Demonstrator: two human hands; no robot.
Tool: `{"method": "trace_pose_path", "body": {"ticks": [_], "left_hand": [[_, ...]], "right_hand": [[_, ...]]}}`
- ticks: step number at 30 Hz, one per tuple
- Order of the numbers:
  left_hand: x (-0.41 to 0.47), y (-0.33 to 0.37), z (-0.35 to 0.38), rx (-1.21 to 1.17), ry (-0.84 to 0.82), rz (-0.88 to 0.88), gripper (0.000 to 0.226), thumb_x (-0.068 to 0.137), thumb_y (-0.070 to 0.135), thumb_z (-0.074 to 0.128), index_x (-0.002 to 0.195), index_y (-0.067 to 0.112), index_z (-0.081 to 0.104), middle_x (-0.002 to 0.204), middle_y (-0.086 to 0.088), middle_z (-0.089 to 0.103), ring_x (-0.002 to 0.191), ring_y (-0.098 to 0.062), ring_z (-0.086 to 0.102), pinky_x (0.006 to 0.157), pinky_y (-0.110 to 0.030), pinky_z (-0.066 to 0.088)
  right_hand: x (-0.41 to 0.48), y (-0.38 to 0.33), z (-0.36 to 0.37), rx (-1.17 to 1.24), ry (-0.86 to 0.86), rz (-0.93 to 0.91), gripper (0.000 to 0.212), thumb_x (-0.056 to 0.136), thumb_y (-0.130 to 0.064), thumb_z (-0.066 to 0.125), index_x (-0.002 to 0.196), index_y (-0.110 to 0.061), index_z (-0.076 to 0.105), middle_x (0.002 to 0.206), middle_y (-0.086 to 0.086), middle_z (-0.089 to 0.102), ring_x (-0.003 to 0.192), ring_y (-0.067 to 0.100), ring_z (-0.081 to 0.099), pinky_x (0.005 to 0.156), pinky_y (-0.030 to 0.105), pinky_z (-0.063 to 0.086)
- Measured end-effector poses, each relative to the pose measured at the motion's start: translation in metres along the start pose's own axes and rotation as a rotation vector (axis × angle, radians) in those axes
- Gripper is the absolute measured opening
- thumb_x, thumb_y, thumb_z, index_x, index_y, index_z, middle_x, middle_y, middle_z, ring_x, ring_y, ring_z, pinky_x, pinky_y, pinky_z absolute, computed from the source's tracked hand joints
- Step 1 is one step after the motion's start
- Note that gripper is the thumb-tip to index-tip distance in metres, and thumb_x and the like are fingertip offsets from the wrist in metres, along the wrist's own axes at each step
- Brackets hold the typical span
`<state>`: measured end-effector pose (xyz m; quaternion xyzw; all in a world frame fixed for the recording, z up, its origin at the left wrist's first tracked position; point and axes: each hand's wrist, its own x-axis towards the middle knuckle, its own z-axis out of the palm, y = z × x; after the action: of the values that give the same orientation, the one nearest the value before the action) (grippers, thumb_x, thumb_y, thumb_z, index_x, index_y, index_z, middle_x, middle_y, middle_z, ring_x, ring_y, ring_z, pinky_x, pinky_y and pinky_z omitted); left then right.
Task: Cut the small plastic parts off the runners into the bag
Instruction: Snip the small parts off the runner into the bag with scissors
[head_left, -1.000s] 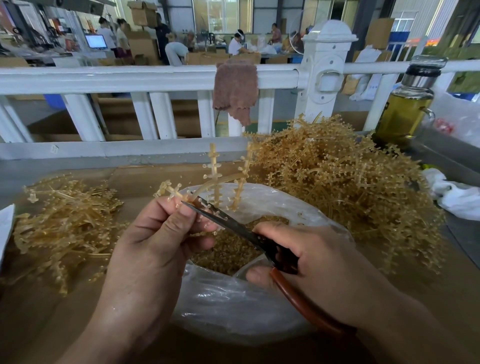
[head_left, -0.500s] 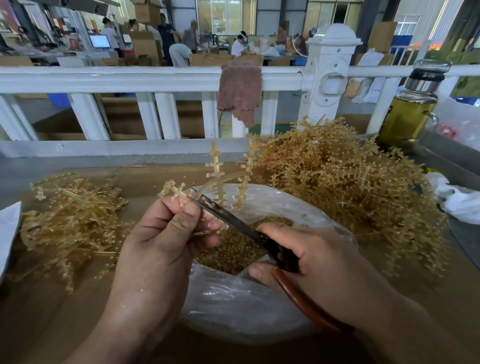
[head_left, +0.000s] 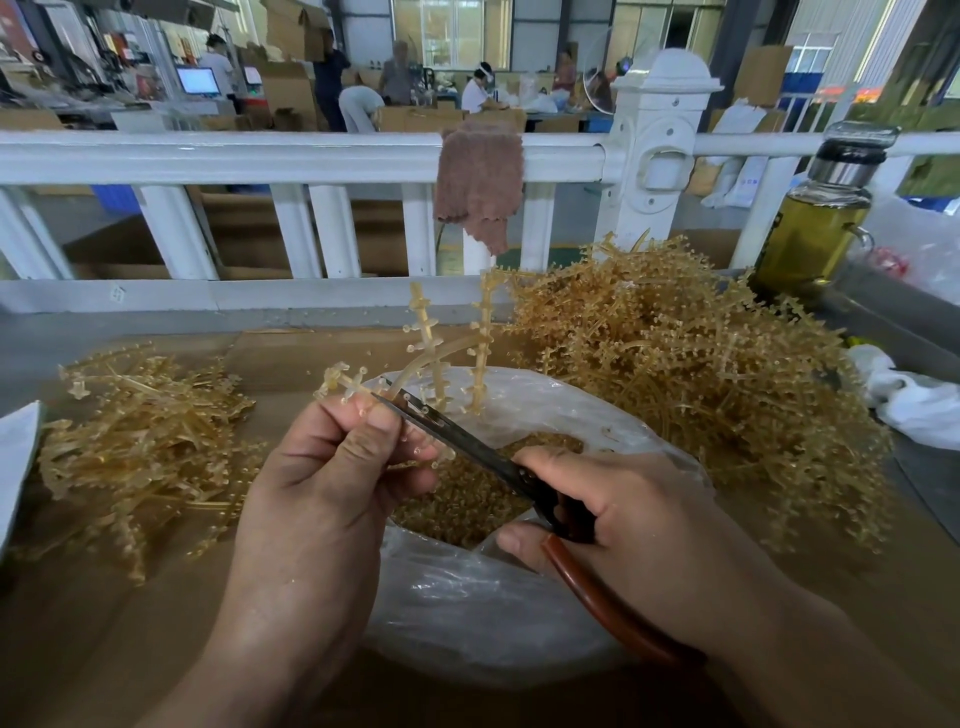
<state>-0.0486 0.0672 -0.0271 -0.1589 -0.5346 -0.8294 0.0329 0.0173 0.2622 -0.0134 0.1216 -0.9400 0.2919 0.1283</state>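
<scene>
We find little changed from half a second before. The left hand (head_left: 322, 499) still pinches the runner (head_left: 431, 343), fingers clenched on it, above the bag (head_left: 467, 613) at the front edge of the desk (head_left: 78, 649). The right hand (head_left: 613, 530) still grips the scissors (head_left: 467, 441), blades against the runner beside the left thumb. Cut parts (head_left: 467, 499) lie in the bag. A small heap (head_left: 140, 441) remains by the left edge, and a large heap (head_left: 675, 374) toward the far right corner.

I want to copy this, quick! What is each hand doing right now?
Left hand: closed, pinching the runner.
Right hand: closed, gripping the scissors.
</scene>
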Motion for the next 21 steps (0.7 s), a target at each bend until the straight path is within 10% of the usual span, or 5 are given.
{"method": "trace_pose_path", "body": {"ticks": [21], "left_hand": [[0.003,-0.0055,-0.0033,0.003,0.015,0.004,0.02,0.088,0.028,0.063,0.07,0.029,0.069,0.076,-0.002,0.069,0.074,-0.014,0.068,0.063,-0.024,0.057]], "right_hand": [[0.0008,-0.0022,-0.0022,-0.002,-0.008,0.001,0.038,0.082,-0.065,0.057,0.109,-0.039,0.059,0.08,-0.016,0.06,0.067,0.004,0.059,0.053,0.012,0.039]]}}
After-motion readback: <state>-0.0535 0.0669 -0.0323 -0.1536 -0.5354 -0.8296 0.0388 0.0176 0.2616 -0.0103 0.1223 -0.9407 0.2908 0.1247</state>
